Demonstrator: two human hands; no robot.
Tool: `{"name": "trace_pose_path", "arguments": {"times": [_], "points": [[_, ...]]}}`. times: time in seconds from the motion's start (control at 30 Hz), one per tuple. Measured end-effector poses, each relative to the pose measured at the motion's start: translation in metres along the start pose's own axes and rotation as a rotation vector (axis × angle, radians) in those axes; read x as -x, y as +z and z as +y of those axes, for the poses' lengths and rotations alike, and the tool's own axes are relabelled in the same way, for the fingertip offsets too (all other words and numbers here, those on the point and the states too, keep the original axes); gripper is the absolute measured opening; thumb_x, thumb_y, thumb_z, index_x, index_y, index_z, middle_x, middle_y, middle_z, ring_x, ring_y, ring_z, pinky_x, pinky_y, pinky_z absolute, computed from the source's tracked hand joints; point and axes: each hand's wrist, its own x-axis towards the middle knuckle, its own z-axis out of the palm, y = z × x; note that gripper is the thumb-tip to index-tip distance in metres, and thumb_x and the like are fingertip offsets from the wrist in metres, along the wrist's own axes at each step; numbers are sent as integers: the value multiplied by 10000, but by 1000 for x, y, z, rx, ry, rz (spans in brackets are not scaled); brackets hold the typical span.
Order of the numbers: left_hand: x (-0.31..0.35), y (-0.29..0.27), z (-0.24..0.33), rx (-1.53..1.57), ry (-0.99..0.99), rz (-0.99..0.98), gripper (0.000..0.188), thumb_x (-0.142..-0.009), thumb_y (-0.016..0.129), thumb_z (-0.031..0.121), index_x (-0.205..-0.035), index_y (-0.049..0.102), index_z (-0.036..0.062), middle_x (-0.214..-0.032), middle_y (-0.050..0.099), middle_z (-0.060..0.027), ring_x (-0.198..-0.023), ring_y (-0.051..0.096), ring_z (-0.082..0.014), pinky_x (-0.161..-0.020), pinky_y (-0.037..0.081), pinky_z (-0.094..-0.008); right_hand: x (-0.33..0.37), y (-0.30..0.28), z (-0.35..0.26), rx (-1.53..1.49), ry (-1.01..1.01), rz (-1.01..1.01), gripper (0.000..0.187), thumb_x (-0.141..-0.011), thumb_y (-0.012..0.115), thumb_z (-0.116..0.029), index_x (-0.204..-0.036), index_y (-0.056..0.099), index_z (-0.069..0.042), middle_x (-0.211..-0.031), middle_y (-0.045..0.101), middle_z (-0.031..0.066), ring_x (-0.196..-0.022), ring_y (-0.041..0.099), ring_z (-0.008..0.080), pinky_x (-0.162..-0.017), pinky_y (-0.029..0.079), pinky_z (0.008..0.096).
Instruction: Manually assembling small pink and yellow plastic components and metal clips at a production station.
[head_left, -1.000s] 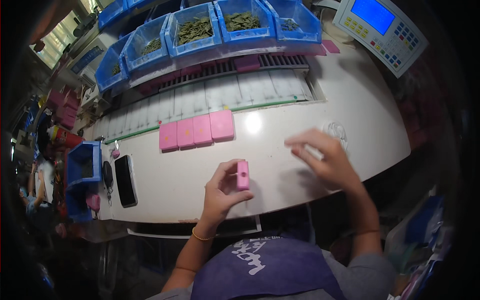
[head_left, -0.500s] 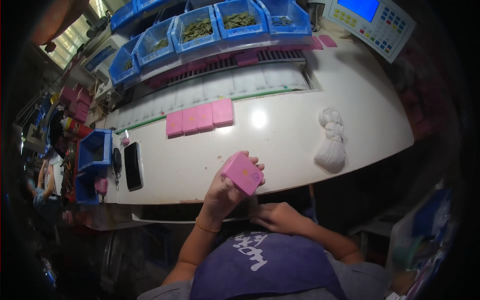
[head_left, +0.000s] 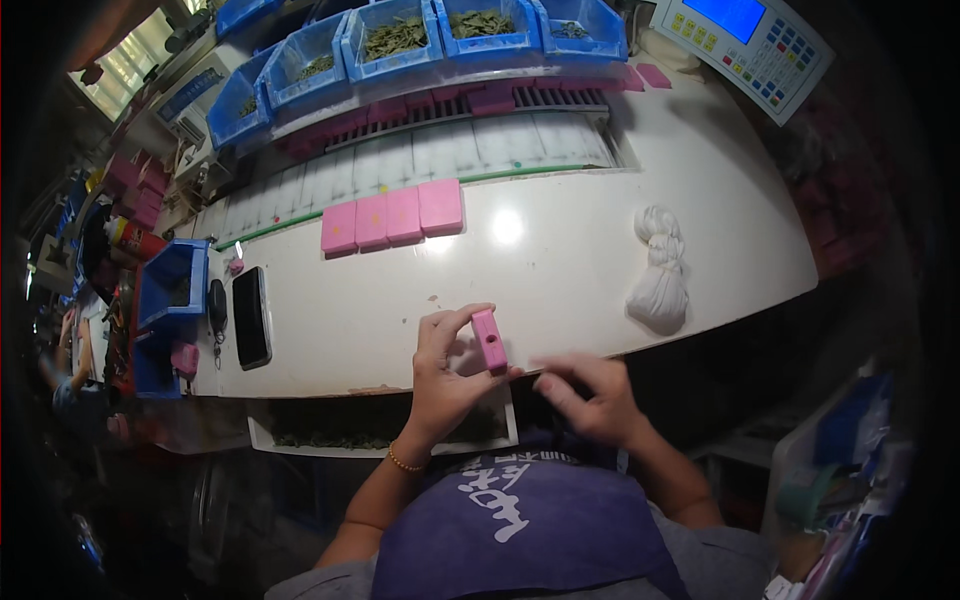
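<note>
My left hand (head_left: 445, 365) holds a pink block (head_left: 490, 342) on edge above the table's front edge, fingers and thumb gripping its two ends. A small dark round hole shows in the block's narrow side, which faces up. Just right of the block is my right hand (head_left: 595, 395). Its fingers point toward the block and are smeared by motion, so what they hold, if anything, cannot be made out. Below my left hand, a white drawer (head_left: 330, 453) stands pulled out under the tabletop, with many small dark green pieces in it.
Several pink blocks (head_left: 405, 215) lie in a row on the white table (head_left: 560, 260). Behind them, blue bins (head_left: 395, 40) hold greenish pieces. A phone (head_left: 252, 318) lies left, a tied white cloth bundle (head_left: 660, 270) right. A keypad console (head_left: 745, 50) stands far right.
My left hand has turned the block from its broad face to its narrow, holed side. My right hand has risen from the table edge toward the block. The drawer now shows further out.
</note>
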Motion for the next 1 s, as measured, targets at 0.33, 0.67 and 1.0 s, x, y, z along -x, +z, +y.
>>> {"name": "trace_pose_path", "arguments": {"times": [0.33, 0.67, 1.0], "points": [[-5, 7, -2, 294, -46, -104, 644, -734, 811, 57, -1319, 542, 37, -1159, 638, -84, -1045, 624, -167, -914, 501, -313, -40, 8, 9, -147, 164, -102, 604, -880, 701, -116, -1430, 474, -12, -1081, 664, 93, -959, 630, 133, -890, 506, 280], [-6, 3, -8, 209, 83, -110, 614, -764, 817, 88, -1303, 531, 24, -1099, 656, -102, -923, 661, -174, -810, 552, -305, -46, 0, -3, -256, 288, -233, 612, -857, 670, -107, -1428, 474, -1, -1147, 676, 180, -956, 679, 177, -869, 545, 307], [-3, 3, -12, 121, 111, -54, 607, -742, 785, 51, -1301, 546, 45, -999, 656, -107, -857, 666, -182, -756, 541, -304, -36, 15, -2, 183, -146, -127, 626, -809, 667, -64, -1410, 498, -17, -812, 607, 133, -732, 618, 256, -692, 529, 366]]}}
